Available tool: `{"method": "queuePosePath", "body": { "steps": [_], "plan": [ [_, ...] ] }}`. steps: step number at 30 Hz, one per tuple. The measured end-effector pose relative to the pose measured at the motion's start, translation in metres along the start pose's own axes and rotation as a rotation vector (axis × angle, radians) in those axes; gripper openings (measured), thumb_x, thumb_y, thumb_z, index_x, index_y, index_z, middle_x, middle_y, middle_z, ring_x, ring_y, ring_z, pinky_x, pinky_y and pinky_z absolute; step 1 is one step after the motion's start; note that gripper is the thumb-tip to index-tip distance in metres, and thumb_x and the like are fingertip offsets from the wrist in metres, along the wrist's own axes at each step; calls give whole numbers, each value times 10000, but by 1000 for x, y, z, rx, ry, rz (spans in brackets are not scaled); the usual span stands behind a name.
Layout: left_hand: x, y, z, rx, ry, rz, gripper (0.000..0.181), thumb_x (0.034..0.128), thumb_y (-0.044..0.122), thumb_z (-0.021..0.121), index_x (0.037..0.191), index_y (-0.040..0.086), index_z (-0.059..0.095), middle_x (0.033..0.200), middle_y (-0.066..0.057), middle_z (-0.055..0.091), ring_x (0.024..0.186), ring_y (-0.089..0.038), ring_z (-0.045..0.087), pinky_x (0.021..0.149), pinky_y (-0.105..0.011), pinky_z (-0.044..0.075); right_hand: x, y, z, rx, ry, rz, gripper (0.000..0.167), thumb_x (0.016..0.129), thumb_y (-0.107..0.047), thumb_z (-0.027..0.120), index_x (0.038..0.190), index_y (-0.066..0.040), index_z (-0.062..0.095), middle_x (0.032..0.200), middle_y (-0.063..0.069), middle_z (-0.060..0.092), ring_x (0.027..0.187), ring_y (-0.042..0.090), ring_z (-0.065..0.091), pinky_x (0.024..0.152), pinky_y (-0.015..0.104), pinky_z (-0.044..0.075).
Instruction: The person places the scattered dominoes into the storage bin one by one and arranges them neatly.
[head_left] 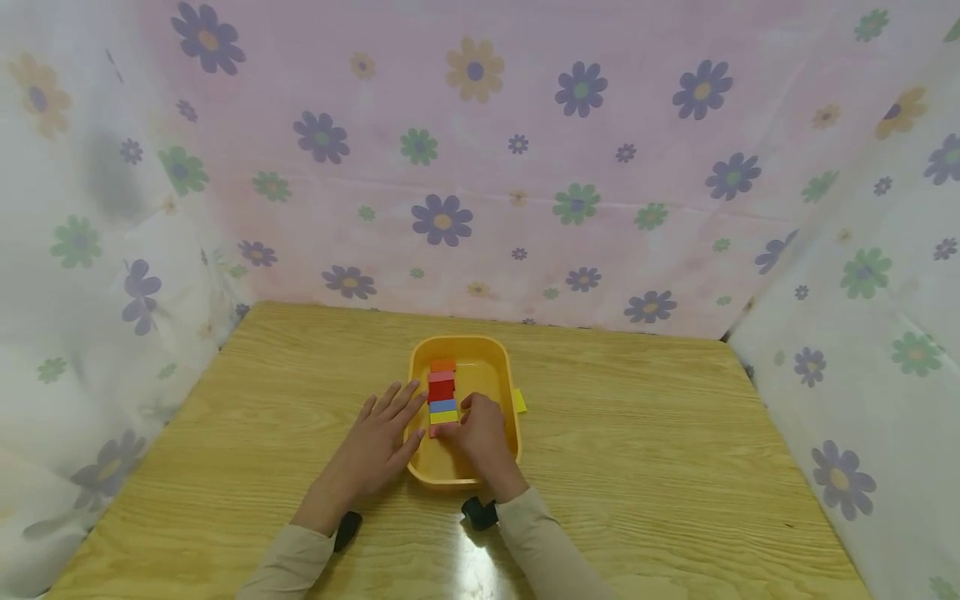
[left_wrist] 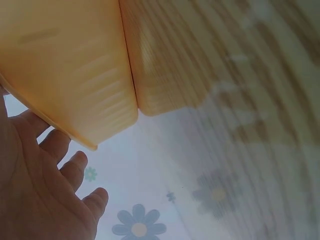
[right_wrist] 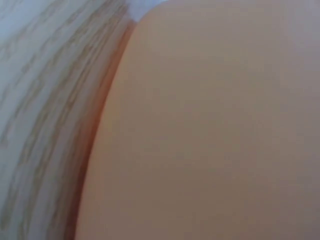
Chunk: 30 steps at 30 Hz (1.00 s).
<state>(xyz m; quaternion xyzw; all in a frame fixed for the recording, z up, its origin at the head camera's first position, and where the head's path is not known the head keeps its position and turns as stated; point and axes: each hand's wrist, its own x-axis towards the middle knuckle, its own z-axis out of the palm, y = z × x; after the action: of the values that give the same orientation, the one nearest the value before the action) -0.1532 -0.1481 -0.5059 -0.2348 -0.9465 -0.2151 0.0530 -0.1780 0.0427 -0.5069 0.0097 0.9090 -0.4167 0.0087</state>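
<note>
A yellow-orange plastic tray (head_left: 483, 350) stands on the table. Inside it, along the left side, runs a row of small coloured blocks: an orange block (head_left: 442, 366), a red block (head_left: 441, 390), a blue block (head_left: 442, 407), a yellow block (head_left: 443, 417) and pinkish ones. My left hand (head_left: 375, 442) rests over the tray's left rim, its fingers spread and fairly straight, fingertips beside the row. My right hand (head_left: 482, 429) reaches in from the near right, its curled fingers and thumb pinching the pink block (head_left: 433, 432) at the row's near end; the fingers partly hide it.
A yellow piece (head_left: 521, 401) lies on the wooden table (head_left: 637, 433) against the tray's right outer side. Dark wrist-camera parts (head_left: 480, 513) sit by the wrists. Flower-patterned sheets (head_left: 525, 167) hang behind and at both sides.
</note>
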Motion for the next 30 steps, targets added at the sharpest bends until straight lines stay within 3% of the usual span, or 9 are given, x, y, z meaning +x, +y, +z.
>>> {"method": "queuePosePath", "body": {
  "steps": [14, 20, 25, 30],
  "plan": [
    [0, 1, -2, 10, -3, 12, 577, 1036, 343, 572, 1542, 94, 453, 1663, -68, 306, 1537, -377, 251, 1202, -661, 210, -3, -6, -2, -43, -62, 12, 494, 751, -232, 919, 1023, 45, 613, 788, 61, 552, 696, 196, 494, 621, 282, 463],
    [2, 1, -5, 16, -21, 6, 588, 1034, 357, 564, 1550, 102, 442, 1666, -65, 301, 1540, -376, 243, 1205, -660, 200, -4, -8, -2, -36, -74, 25, 506, 770, -245, 905, 1053, 52, 609, 891, 107, 619, 767, 222, 531, 734, 356, 535],
    [1, -1, -6, 16, -19, 13, 595, 1035, 371, 557, 1549, 96, 440, 1662, -77, 306, 1536, -385, 250, 1203, -664, 200, -5, -9, -5, -73, -80, -26, 482, 802, -244, 881, 1042, 82, 618, 922, 134, 656, 776, 227, 548, 757, 370, 545],
    [1, 0, -8, 15, -18, 20, 592, 1035, 369, 558, 1548, 97, 444, 1656, -84, 321, 1534, -391, 251, 1202, -666, 200, -19, -15, -25, -61, -121, -87, 358, 891, -149, 780, 1102, 106, 644, 956, 168, 678, 773, 231, 600, 719, 386, 571]
  ]
}}
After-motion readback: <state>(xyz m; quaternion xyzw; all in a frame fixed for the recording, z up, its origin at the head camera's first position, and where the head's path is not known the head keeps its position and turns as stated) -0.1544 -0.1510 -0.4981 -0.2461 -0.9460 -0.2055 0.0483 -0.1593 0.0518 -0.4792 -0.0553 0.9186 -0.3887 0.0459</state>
